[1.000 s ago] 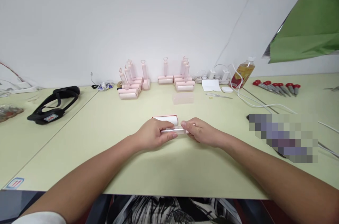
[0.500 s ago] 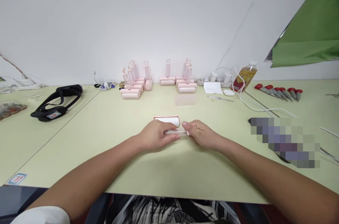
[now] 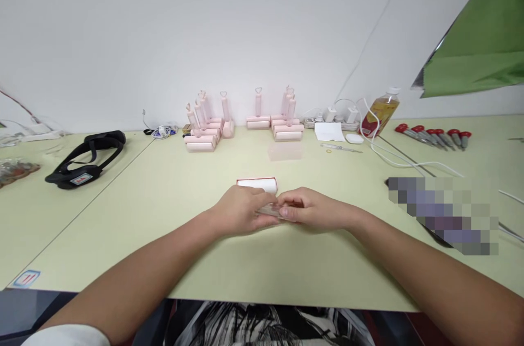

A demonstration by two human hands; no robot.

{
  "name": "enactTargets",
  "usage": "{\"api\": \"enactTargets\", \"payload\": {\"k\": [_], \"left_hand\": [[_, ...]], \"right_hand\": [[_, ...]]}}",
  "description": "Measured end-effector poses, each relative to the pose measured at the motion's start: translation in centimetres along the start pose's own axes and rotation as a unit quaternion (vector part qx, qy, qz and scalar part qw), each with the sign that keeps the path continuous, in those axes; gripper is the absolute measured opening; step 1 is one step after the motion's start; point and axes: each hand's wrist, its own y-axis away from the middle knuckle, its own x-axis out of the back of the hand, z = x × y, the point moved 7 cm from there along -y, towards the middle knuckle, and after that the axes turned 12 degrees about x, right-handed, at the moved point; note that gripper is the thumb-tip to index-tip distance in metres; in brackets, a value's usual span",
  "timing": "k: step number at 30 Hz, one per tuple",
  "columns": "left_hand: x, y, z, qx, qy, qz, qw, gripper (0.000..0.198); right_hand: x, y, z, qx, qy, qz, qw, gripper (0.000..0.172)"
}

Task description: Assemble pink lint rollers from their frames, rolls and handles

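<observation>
My left hand point(image 3: 241, 210) grips a clear, pale lint roller handle point(image 3: 269, 210) low over the table. From the other side, my right hand point(image 3: 308, 208) pinches the handle's right end, and its fingers cover much of that end. Just beyond my hands lies a white sticky-paper roll point(image 3: 257, 184) with a red edge, partly hidden by my left hand. Farther back, a translucent pink cover point(image 3: 285, 151) rests on the table.
Pink lint rollers stand in a left group point(image 3: 200, 143) and a right group point(image 3: 288, 133) by the wall. Rightward are a drink bottle point(image 3: 380, 112), white cables point(image 3: 403, 163), red-capped tools point(image 3: 441, 137) and a blurred item point(image 3: 442, 218). A black headset point(image 3: 88, 157) lies left.
My right hand has shifted its grip, its fingers now curling over the handle's right end. The handle looks slightly tilted, and the view has moved a little.
</observation>
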Motion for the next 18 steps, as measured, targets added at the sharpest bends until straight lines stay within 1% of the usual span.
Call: {"api": "enactTargets", "payload": {"k": [2, 3, 5, 6, 8, 10, 12, 14, 16, 18], "left_hand": [[0.4, -0.2, -0.3, 0.024, 0.006, 0.044, 0.999, 0.034], [0.8, -0.3, -0.6, 0.037, 0.011, 0.075, 0.996, 0.037], [1.7, -0.5, -1.4, 0.06, 0.017, 0.125, 0.99, 0.049], [1.9, -0.6, -1.9, 0.073, 0.015, 0.136, 0.988, 0.055], [1.8, -0.9, -3.0, 0.106, -0.004, 0.122, 0.987, 0.062], [1.0, -1.1, -3.9, 0.135, -0.026, 0.079, 0.987, 0.062], [0.0, -1.3, -4.3, 0.149, -0.043, 0.031, 0.987, 0.058], [-0.8, -1.3, -4.5, 0.158, -0.057, -0.005, 0.986, 0.051], [-1.1, -1.3, -4.6, 0.173, -0.066, -0.016, 0.983, 0.044], [-0.8, -1.3, -4.8, 0.191, -0.051, -0.004, 0.98, 0.039]], "right_hand": [[-0.1, -0.2, -0.3, 0.02, 0.01, 0.012, 1.0, 0.033], [0.1, -0.3, -0.3, 0.02, 0.018, 0.031, 0.999, 0.031], [0.9, -0.3, 0.0, 0.001, 0.029, 0.09, 0.996, 0.027], [1.5, -0.2, 0.3, -0.014, 0.027, 0.122, 0.992, 0.026], [2.4, 0.0, 0.9, -0.036, 0.009, 0.178, 0.983, 0.022], [2.9, 0.1, 1.1, -0.031, -0.024, 0.207, 0.978, 0.017], [2.8, 0.0, 1.1, -0.013, -0.055, 0.213, 0.975, 0.017], [2.5, 0.0, 0.9, 0.001, -0.074, 0.207, 0.975, 0.018], [2.1, 0.0, 0.6, 0.01, -0.085, 0.198, 0.976, 0.019], [1.9, 0.0, 0.4, 0.02, -0.089, 0.196, 0.976, 0.022]]}}
